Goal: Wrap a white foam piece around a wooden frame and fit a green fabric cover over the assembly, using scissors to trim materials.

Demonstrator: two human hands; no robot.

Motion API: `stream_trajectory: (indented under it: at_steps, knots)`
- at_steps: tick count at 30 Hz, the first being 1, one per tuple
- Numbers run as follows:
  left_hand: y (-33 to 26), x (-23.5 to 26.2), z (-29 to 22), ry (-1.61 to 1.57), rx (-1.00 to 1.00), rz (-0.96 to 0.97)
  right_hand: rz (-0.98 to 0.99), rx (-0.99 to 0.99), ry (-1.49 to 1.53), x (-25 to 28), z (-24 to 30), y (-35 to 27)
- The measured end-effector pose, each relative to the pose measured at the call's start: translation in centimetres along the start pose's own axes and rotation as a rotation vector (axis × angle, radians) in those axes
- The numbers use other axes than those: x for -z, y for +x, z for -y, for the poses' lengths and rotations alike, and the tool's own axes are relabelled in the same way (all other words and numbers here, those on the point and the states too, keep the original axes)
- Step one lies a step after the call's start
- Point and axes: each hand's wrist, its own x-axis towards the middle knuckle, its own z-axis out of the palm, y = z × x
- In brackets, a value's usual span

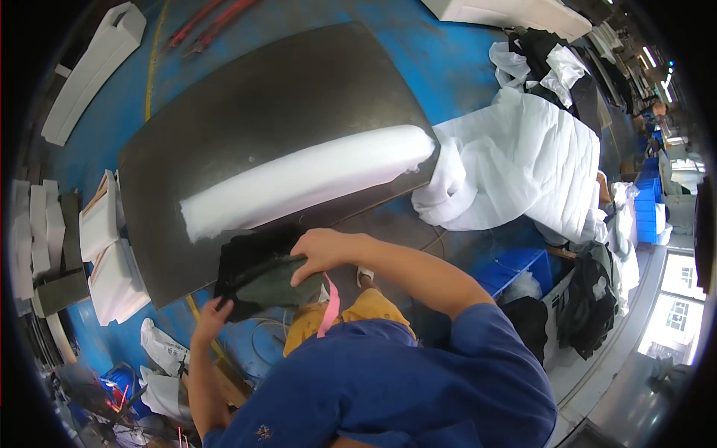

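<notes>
My right hand [320, 252] is closed on the upper right edge of a dark fabric piece [265, 276], black on one side and grey-green on the other. The thumb lies over the grey-green face. At the cloth's lower left corner, my left hand [212, 319] pinches its edge. The cloth hangs in front of my body, at the near edge of a dark table [269, 97]. Just beyond it, a long white padding strip [314, 175] lies slantwise on the tabletop. A pink strip [329, 305] dangles below my right hand.
White batting [515, 160] is heaped off the table's right end, with black and white cloth [549, 63] behind. White padded blocks [108, 254] stand by the left edge. A blue bin [515, 270] and dark fabric [586, 302] sit at the right. White bags [163, 347] lie lower left.
</notes>
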Motion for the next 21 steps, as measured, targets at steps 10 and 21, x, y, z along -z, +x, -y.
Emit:
stream_trajectory:
  at_steps: [10, 21]
  knots:
    - [-13.7, 7.6, 12.1, -0.069, 0.118, -0.412, 0.15, 0.346, 0.338, -12.9, 5.1, 14.0]
    - [5.0, 18.7, -41.0, 0.326, -0.593, -0.34, -0.503, 0.074, 1.015, 12.9, 4.5, 0.4]
